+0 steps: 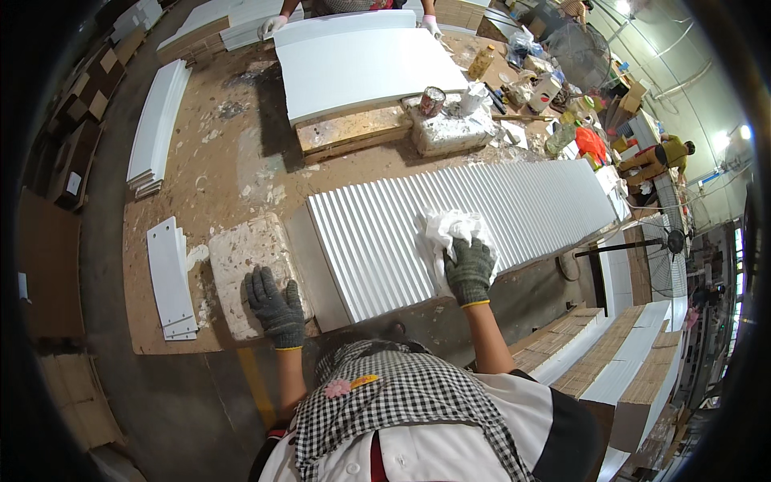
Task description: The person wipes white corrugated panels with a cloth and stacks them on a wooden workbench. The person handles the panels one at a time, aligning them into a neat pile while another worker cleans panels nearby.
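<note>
In front of me lies a long white ribbed panel [377, 249], slanting away to the right across the worktable. My right hand [469, 269], in a dark grey knitted glove, presses a crumpled white cloth [459, 229] onto the ribs near the panel's middle. My left hand [275, 309], gloved the same way, rests with its fingers spread on a paint-spattered, pale block [253, 265]. That block sits just left of the panel's near end. The underside of the cloth is hidden.
White strips with holes [170, 277] lie at the left, and stacked white boards [158, 124] behind them. Across the stained table [229, 177], a co-worker's gloved hands [273, 26] touch a large white panel [361, 64]. A rusty can [432, 101] stands on a block; a fan [673, 241] stands right.
</note>
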`<state>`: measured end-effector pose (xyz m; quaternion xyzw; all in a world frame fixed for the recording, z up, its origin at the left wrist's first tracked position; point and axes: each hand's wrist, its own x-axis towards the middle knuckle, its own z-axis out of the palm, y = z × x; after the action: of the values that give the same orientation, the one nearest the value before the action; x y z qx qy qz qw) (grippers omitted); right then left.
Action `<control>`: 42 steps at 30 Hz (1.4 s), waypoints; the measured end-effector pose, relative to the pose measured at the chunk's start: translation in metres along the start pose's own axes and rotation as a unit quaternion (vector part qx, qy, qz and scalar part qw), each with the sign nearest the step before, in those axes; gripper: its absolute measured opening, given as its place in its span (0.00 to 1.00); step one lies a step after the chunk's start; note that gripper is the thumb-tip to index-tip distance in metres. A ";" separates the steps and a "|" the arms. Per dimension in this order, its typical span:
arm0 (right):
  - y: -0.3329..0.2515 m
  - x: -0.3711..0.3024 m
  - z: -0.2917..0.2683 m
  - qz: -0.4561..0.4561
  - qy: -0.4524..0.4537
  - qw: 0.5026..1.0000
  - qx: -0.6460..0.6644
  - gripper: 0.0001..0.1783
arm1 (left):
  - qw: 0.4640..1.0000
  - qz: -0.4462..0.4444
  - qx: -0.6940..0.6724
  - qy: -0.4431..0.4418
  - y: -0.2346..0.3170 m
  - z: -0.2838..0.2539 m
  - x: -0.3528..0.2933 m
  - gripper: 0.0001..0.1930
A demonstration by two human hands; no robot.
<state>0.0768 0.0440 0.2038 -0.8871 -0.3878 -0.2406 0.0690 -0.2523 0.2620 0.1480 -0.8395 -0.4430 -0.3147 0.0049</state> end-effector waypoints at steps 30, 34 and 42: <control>0.107 -0.019 -0.086 0.263 -0.092 0.836 0.472 0.19 | 0.999 0.023 0.042 -0.002 0.014 0.004 0.001 0.17; 0.051 0.025 0.000 0.254 -0.294 0.921 0.042 0.48 | 0.999 0.030 0.032 -0.001 0.017 0.000 0.003 0.16; 0.005 0.122 0.106 0.238 -0.230 0.941 0.068 0.45 | 1.000 0.018 0.020 -0.010 0.018 0.003 -0.002 0.16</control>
<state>0.1908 0.1536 0.1705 -0.9780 -0.1857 0.0202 0.0931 -0.2384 0.2506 0.1497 -0.8503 -0.4337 -0.2973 0.0228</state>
